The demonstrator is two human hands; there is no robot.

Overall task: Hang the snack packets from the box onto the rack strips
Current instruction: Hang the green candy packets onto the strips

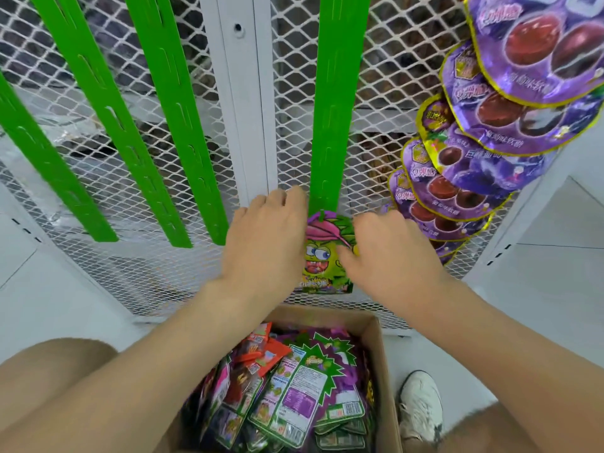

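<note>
**Desk:** What is nearest the lens?

**Photographer:** A cardboard box (376, 335) on the floor between the person's knees, heaped with loose packets (294, 390). A white shoe (421, 407) stands just right of it.

**Desk:** And the hands?

**Photographer:** Both are on one green cartoon packet (327, 259), which sits at the foot of the middle green strip (336, 109), its top at the lowest hook. The left hand (264, 243) lies along its left edge, fingers nearly straight and reaching the strip's foot. The right hand (389, 256) bends its fingers onto the packet's right side. The thumbs are hidden, so I cannot tell whether either hand pinches or only presses.

**Desk:** How far along is the job?

**Photographer:** Early, by my reading. This looks like the first packet on that strip, and the bare strips (163, 125) to the left hold nothing in view. The box looks far from emptied.

**Desk:** Anything in the way?

**Photographer:** A full column of purple packets (490, 165) hangs close on the right. Behind everything is white mesh (376, 103).
</note>
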